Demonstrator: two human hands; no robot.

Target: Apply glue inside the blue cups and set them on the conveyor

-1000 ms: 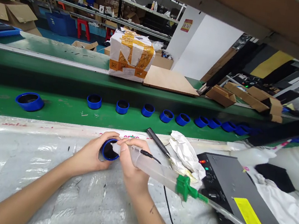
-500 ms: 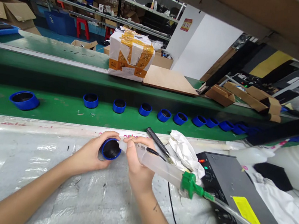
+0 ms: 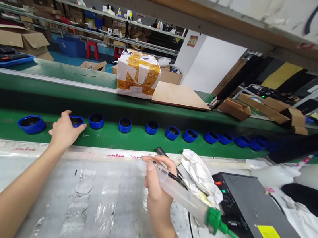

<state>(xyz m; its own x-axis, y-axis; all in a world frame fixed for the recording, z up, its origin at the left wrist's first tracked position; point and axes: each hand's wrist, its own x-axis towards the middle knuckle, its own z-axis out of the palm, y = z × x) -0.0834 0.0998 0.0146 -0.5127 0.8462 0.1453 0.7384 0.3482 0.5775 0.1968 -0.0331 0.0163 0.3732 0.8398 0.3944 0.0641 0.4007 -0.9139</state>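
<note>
My left hand (image 3: 65, 131) reaches forward to the green strip, its fingers and thumb around a blue ring-shaped cup (image 3: 77, 124) with a dark inside. The cup sits in a row of similar ones, between a blue cup (image 3: 96, 121) on the right and another blue cup (image 3: 31, 124) on the left. Over the plastic-covered bench, my right hand (image 3: 160, 187) is closed around a translucent dispensing syringe (image 3: 187, 198). Its nozzle points left, and a green cap with a clear hose is at its rear end.
A dark dispenser box (image 3: 252, 214) with lit lights and a gauge stands at right. White crumpled cloth (image 3: 199, 169) and a black-handled tool (image 3: 161, 151) lie beside the syringe. A taped carton (image 3: 138, 74) rests on the raised ledge. Overhead runs a shelf beam (image 3: 152, 7).
My left hand has carried the blue cup from beside the nozzle forward and left to the row on the green strip. My right hand has shifted slightly right with the syringe.
</note>
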